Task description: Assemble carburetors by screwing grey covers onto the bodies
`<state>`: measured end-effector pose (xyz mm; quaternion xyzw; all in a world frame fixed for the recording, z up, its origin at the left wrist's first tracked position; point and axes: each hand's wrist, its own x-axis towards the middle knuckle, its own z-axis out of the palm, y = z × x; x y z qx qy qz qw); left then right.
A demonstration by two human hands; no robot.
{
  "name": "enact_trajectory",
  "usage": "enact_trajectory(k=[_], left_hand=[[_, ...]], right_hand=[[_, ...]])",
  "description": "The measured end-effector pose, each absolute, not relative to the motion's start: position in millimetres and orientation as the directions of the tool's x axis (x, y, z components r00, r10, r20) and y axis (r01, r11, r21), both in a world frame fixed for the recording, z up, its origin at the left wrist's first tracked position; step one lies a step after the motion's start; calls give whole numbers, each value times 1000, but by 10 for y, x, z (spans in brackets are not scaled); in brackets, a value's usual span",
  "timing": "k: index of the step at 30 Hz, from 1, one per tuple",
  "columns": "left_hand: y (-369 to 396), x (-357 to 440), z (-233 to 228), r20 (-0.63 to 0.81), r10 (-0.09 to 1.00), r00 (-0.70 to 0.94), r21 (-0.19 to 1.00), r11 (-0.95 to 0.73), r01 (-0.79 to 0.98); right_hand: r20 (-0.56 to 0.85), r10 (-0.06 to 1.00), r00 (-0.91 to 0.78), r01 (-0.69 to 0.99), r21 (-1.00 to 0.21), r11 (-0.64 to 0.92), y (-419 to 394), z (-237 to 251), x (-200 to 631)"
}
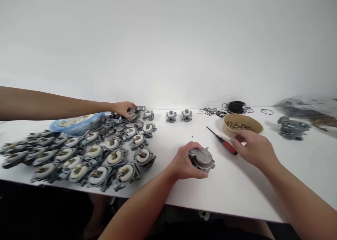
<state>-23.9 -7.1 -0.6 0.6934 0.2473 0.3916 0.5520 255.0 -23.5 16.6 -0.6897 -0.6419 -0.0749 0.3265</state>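
On the surface [163,145]: one covered, many open

I have my left grip [183,162] curled round a metal part [204,160] near the front, lid [203,155] on. My half-bent right grip [254,148] is by the bowl [226,130] of gold bits [238,125]; I can't tell if it holds one. Leftward, many open parts [125,173] look not done.

a white table [163,138] carries metal parts [126,172], a screwdriver [229,147], a tan bowl [226,129] and, seemingly, black rings [236,107].
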Motion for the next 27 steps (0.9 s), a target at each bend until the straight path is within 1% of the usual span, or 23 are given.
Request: enact_trajectory(k=[2,3,6,10,12,14,18,22,27], left_hand=[[-69,-240,9,280,765,580,956,-275,-98],[-63,-242,10,279,762,584,957,-274,-99],[-37,-251,-7,264,755,600,960,-268,-86],[-35,-256,-21,240,754,611,964,-259,-60],[-45,-257,-20,223,761,610,968,-248,-44],[-52,-258,-18,211,767,606,970,-240,-35],[-59,-255,-5,200,769,607,975,-220,-42],[-65,-245,2,176,772,611,982,-181,-54],[-63,-245,-24,196,770,608,978,-198,-66]], right_hand=[[510,830,226,926,-377,-20,-162,322,2688],[458,851,257,921,-383,-72,-101,419,2775],[335,906,261,934,-325,-149,167,683,3057],[78,981,175,966,-205,-156,569,755,3309],[-46,991,123,981,-144,-128,726,680,3343],[-122,989,80,991,-96,-92,843,586,3337],[-172,984,45,997,-50,-55,984,464,3298],[-202,977,68,996,-36,-77,1027,412,3282],[-211,972,101,994,-29,-109,1033,323,3290]])
